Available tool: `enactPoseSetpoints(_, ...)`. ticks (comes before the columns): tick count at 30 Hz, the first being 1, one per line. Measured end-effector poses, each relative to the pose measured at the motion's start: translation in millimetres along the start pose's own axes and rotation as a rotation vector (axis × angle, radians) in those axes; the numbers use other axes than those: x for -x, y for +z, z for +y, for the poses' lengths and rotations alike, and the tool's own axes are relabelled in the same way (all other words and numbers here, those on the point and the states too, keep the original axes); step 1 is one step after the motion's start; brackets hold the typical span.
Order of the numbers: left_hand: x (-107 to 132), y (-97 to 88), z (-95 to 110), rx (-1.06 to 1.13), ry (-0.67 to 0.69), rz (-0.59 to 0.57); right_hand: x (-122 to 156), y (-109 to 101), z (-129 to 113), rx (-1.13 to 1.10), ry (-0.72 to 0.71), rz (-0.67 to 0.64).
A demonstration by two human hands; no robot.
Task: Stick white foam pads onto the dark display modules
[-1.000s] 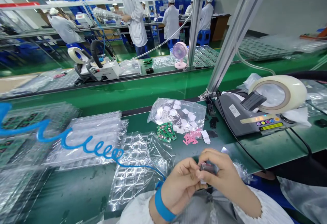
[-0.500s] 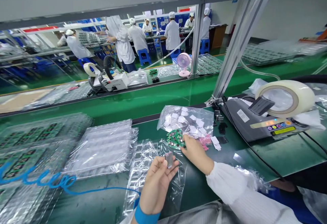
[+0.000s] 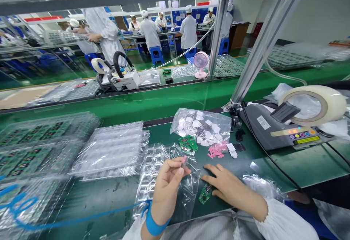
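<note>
My left hand (image 3: 168, 181), with a blue wrist strap, pinches a small flat grey piece with a pink end (image 3: 184, 160) above a clear plastic tray (image 3: 151, 167). What the piece is I cannot make out. To its right my right hand (image 3: 229, 185) is spread low over the bench, holding nothing. A single green circuit board (image 3: 205, 193) lies flat under its thumb side; whether they touch is hard to tell. Behind the hands sit a small pile of green circuit boards (image 3: 188, 144), pink strips (image 3: 217, 150) and white pieces (image 3: 232, 150).
A clear bag of white pieces (image 3: 201, 127) lies behind the piles. On the right stands a grey tape dispenser (image 3: 262, 130) with a large tape roll (image 3: 284, 96). Stacked clear trays (image 3: 109, 148) and trayed boards (image 3: 35, 138) fill the left. A blue coiled cord (image 3: 90, 216) runs to my wrist.
My right hand has left the board pile and come nearer, and one board now lies apart on the bench. The left hand has turned its grey piece, and its pink end shows.
</note>
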State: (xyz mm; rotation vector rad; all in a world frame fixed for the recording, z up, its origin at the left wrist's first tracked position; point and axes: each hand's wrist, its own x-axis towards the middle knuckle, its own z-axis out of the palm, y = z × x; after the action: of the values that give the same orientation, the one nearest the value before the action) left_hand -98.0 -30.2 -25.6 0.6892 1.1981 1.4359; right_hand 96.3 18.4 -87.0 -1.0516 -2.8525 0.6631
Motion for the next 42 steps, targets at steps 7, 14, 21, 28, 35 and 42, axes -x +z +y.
enactPoseSetpoints(7, 11.6, 6.0, -2.3, -0.431, 0.305, -0.163, 28.1, 24.0, 14.4, -0.008, -0.119, 0.114)
enactPoseSetpoints(14, 7.9, 20.8, -9.2, -0.436, 0.238, -0.22, 37.0, 22.8, 34.2, 0.001, 0.027, 0.253)
enactPoseSetpoints(21, 5.4, 31.5, -4.7, -0.302, 0.138, -0.216, 38.9, 23.9, 36.8, -0.01, 0.19, 0.354)
enactPoseSetpoints(28, 7.7, 37.2, -4.9, -0.34, 0.144, -0.286, 63.5, -46.9, 14.7, -0.187, 0.137, 0.641)
enactPoseSetpoints(35, 14.3, 54.6, 5.8, -0.428, 0.264, -0.366, 53.0, -81.4, -30.7, -0.12, -0.249, 0.798)
enactPoseSetpoints(42, 17.9, 53.3, 11.4, -0.423, 0.283, -0.392, 56.4, -89.8, -36.7, -0.103, -0.267, 0.815)
